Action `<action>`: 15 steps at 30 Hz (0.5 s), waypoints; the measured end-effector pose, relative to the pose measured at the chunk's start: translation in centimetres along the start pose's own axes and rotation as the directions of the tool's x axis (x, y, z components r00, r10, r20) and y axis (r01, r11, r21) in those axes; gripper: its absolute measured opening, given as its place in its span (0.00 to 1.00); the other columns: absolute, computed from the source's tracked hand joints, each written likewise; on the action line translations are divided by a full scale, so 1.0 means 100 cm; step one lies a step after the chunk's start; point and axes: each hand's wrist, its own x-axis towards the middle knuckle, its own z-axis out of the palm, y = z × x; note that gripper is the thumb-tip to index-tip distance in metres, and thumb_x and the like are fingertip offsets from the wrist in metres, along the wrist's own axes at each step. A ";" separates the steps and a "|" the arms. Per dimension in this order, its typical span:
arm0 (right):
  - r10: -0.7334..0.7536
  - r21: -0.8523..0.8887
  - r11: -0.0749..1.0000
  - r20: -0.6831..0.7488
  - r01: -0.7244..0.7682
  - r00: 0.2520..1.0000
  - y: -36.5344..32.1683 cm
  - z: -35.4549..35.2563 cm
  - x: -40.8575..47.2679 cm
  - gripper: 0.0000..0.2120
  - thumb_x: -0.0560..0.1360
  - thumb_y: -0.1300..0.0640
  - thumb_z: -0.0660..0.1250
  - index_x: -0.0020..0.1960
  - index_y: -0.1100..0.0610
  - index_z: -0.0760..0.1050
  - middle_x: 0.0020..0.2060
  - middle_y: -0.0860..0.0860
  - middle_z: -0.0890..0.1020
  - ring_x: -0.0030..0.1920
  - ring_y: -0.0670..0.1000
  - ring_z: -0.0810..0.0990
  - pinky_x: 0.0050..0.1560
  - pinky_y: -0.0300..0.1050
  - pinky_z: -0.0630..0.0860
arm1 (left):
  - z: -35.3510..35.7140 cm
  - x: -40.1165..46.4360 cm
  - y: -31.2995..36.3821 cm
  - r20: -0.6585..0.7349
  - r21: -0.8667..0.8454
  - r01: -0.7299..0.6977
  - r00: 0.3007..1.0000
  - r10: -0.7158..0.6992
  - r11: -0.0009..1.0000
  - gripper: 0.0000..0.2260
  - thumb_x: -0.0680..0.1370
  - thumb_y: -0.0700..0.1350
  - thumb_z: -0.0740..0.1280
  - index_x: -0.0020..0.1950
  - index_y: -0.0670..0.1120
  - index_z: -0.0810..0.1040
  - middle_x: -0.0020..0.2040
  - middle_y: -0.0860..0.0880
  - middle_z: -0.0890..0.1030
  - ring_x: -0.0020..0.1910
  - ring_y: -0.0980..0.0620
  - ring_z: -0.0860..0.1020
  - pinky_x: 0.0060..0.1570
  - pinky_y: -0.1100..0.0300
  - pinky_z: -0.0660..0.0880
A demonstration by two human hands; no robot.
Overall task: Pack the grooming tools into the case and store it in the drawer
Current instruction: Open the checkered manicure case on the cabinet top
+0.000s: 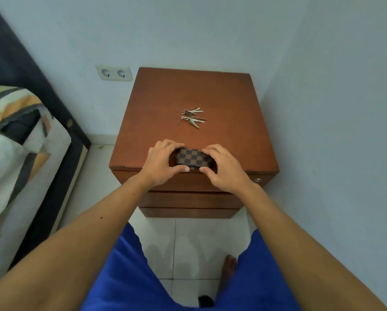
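Observation:
A small case with a brown and black checkered cover lies closed near the front edge of a brown wooden nightstand. My left hand grips its left end, thumb at the front edge. My right hand grips its right end the same way. Farther back on the top lie two clusters of silver metal grooming tools, apart from the case and from both hands. The nightstand's drawers below the top are shut.
A bed with a striped cover and dark frame stands to the left. A double wall socket is behind the nightstand's left corner. A wall runs close along the right side. White floor tiles lie below, with my bare foot on them.

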 end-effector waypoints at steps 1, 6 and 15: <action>-0.007 0.003 1.000 0.000 0.007 1.000 0.002 -0.001 0.002 0.26 0.79 0.50 0.71 0.74 0.58 0.72 0.67 0.50 0.75 0.67 0.51 0.74 0.68 0.48 0.75 | 0.002 0.001 -0.002 -0.013 -0.019 -0.002 1.000 0.002 1.000 0.34 0.72 0.62 0.78 0.74 0.51 0.75 0.67 0.51 0.76 0.66 0.49 0.71 0.61 0.53 0.64; -0.026 0.064 0.998 -0.036 0.029 0.999 0.010 -0.004 0.013 0.21 0.80 0.50 0.69 0.70 0.57 0.76 0.64 0.50 0.79 0.63 0.51 0.78 0.66 0.47 0.76 | 0.002 0.006 -0.004 -0.022 -0.117 0.039 0.999 -0.042 0.992 0.33 0.68 0.61 0.81 0.69 0.53 0.77 0.62 0.57 0.76 0.60 0.55 0.71 0.60 0.56 0.64; 0.160 0.302 0.948 -0.180 -0.100 0.971 0.014 -0.010 0.041 0.10 0.81 0.47 0.70 0.55 0.51 0.86 0.45 0.43 0.86 0.46 0.41 0.83 0.46 0.31 0.76 | -0.006 0.006 0.004 0.015 -0.206 0.146 0.989 -0.146 0.968 0.34 0.66 0.56 0.84 0.68 0.53 0.75 0.56 0.59 0.73 0.56 0.54 0.70 0.62 0.52 0.70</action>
